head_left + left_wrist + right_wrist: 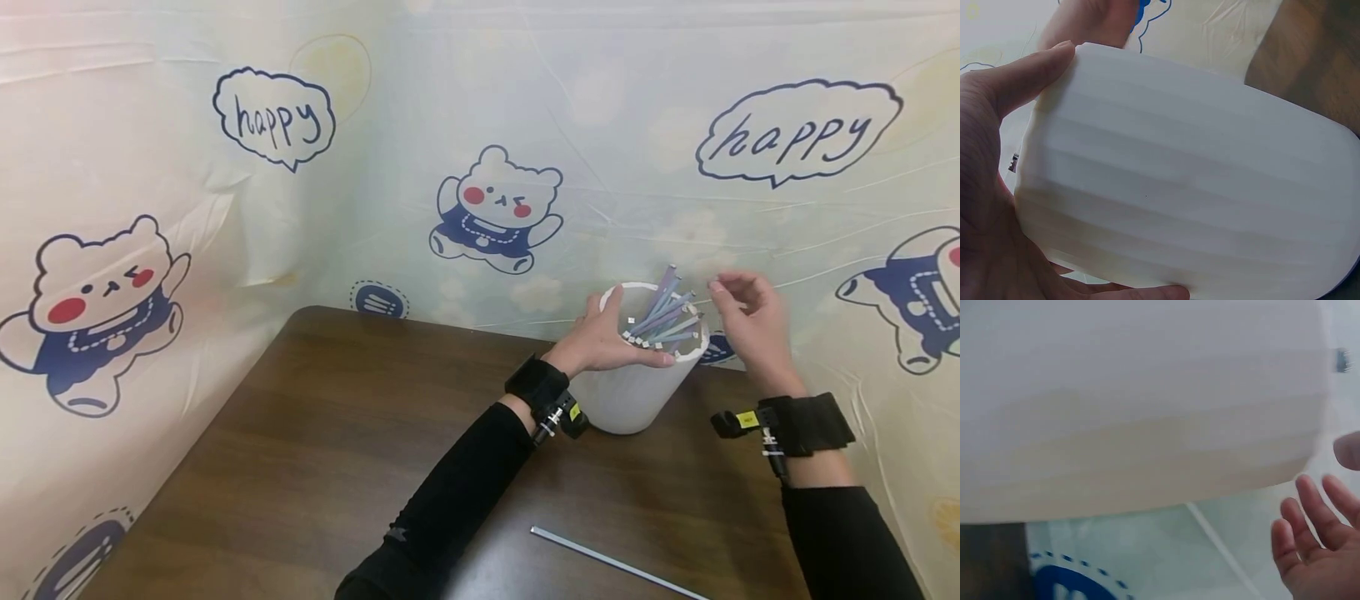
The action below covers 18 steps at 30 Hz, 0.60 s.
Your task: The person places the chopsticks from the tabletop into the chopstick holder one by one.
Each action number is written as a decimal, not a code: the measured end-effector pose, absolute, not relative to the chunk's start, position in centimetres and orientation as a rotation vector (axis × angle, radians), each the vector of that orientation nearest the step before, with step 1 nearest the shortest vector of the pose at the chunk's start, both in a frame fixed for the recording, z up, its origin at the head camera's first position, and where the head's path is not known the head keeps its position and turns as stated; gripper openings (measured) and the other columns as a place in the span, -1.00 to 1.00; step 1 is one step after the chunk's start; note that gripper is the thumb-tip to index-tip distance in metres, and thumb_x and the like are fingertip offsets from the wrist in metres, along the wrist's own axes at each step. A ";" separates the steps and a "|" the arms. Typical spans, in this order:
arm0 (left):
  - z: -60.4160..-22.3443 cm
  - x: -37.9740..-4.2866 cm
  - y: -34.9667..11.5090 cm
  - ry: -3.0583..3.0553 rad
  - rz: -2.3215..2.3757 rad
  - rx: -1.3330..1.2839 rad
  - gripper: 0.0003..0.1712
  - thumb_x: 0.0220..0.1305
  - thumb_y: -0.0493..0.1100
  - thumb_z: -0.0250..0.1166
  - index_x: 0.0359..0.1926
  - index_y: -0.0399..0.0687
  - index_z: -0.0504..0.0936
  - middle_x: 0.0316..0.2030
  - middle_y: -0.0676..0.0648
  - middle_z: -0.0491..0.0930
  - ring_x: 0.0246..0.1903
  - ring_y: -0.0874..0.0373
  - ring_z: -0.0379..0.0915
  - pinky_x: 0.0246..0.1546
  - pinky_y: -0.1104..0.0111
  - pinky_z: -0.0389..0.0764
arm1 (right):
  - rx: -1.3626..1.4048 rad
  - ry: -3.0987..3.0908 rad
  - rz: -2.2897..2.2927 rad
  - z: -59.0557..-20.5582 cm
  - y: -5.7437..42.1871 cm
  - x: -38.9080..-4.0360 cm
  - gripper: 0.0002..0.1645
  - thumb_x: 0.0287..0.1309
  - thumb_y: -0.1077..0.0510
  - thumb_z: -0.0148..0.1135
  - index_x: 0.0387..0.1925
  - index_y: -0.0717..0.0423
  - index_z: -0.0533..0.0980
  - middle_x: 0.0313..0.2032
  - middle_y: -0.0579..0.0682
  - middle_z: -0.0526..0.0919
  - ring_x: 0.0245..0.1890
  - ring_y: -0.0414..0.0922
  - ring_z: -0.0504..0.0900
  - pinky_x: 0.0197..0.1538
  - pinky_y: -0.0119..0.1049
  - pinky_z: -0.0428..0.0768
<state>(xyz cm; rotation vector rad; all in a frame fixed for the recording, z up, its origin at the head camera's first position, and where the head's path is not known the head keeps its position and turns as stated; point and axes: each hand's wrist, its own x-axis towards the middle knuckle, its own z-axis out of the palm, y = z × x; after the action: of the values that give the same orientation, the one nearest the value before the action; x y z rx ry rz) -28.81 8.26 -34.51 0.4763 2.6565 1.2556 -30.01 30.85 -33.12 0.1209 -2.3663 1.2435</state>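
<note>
A white round bin (626,400) with faintly ribbed sides stands near the table's back edge. Thin purple and bluish sticks (663,321) with pale, squarish ends lean inside it, several of them poking above the rim. My left hand (600,342) grips the bin's mouth, thumb and fingers spread around the rim; the left wrist view shows the bin's side (1197,169) filling most of the picture. Just right of the rim, my right hand (753,325) hovers with loosely bent fingers (1316,515), apart from the bin. I see nothing in it.
One pale blue stick (615,562) with a silvery end lies on the brown table (315,450) near the front. Patterned cloth (630,167) with bears and "happy" bubbles hangs behind and beside the table. Both wrists carry black camera straps (806,425).
</note>
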 end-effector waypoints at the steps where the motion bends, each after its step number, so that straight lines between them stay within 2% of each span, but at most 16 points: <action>1: -34.5 -28.8 8.3 2.656 1.257 0.475 0.44 -0.07 0.46 0.49 0.64 0.26 -0.19 0.60 -0.05 -0.07 0.43 -0.05 0.20 0.32 0.08 0.50 | 0.121 -2.327 1.226 -32.8 30.6 -29.7 -0.56 0.46 0.02 0.14 0.21 0.18 0.46 -0.16 -0.57 0.45 -0.09 -0.50 0.45 -0.04 -0.58 0.38; 4: -34.6 -28.9 8.3 2.651 1.270 0.471 0.44 -0.08 0.45 0.50 0.64 0.26 -0.18 0.60 -0.04 -0.07 0.43 -0.04 0.21 0.33 0.08 0.50 | 0.217 -2.158 1.166 -31.8 29.5 -28.3 -0.60 0.42 0.13 0.17 0.15 0.31 0.48 -0.13 -0.54 0.47 -0.07 -0.51 0.47 0.00 -0.57 0.37; 7: -34.7 -28.9 8.2 2.648 1.280 0.465 0.46 -0.10 0.45 0.51 0.64 0.28 -0.19 0.61 -0.03 -0.10 0.47 -0.04 0.18 0.35 0.07 0.48 | 0.400 -1.943 1.090 -30.9 27.5 -26.3 -0.65 0.35 0.22 0.19 -0.08 0.52 0.52 -0.16 -0.51 0.51 -0.11 -0.54 0.47 0.01 -0.57 0.37; 10: -34.8 -29.0 8.1 2.646 1.281 0.472 0.47 -0.10 0.47 0.51 0.64 0.30 -0.22 0.63 -0.02 -0.15 0.52 -0.07 0.12 0.37 0.06 0.45 | 0.696 -1.709 1.064 -30.6 25.4 -24.1 -0.65 0.21 0.24 0.22 -0.44 0.58 0.51 -0.42 -0.26 0.60 -0.29 -0.50 0.49 -0.08 -0.61 0.41; 12: -34.9 -29.0 8.1 2.652 1.267 0.485 0.47 -0.10 0.48 0.50 0.64 0.31 -0.24 0.64 -0.02 -0.18 0.55 -0.08 0.07 0.39 0.06 0.43 | 0.958 -1.671 1.049 -30.9 24.4 -22.6 -0.65 0.15 0.25 0.24 -0.63 0.47 0.47 -0.59 -0.14 0.54 -0.44 -0.45 0.45 -0.23 -0.62 0.40; 14: -35.0 -29.0 8.1 2.655 1.261 0.496 0.48 -0.10 0.48 0.50 0.64 0.32 -0.25 0.64 -0.02 -0.20 0.57 -0.08 0.03 0.41 0.06 0.41 | 1.226 -1.789 1.012 -31.5 24.0 -21.1 -0.72 0.10 0.28 0.29 -0.68 0.20 0.49 -0.66 -0.12 0.49 -0.53 -0.45 0.40 -0.36 -0.64 0.38; 16: -34.9 -29.1 8.0 2.655 1.257 0.504 0.48 -0.10 0.48 0.50 0.64 0.31 -0.25 0.65 -0.02 -0.21 0.58 -0.07 0.01 0.43 0.05 0.38 | 1.421 -2.053 0.920 -32.2 23.8 -19.5 -0.71 0.10 0.26 0.37 -0.62 -0.08 0.50 -0.64 -0.30 0.46 -0.57 -0.49 0.34 -0.43 -0.67 0.33; 18: -34.9 -29.1 8.0 2.648 1.258 0.500 0.48 -0.10 0.47 0.51 0.64 0.30 -0.24 0.65 -0.01 -0.20 0.58 -0.05 0.02 0.43 0.04 0.37 | 1.517 -2.337 0.729 -33.2 23.5 -18.1 -0.65 0.13 0.15 0.43 -0.56 -0.28 0.45 -0.60 -0.43 0.42 -0.57 -0.57 0.29 -0.47 -0.71 0.29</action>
<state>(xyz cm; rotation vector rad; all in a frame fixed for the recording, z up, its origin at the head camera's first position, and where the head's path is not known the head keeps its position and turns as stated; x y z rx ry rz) -29.07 7.99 -34.89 0.5000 2.6483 1.2584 -18.07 23.47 -33.19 1.5167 -2.3373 0.7286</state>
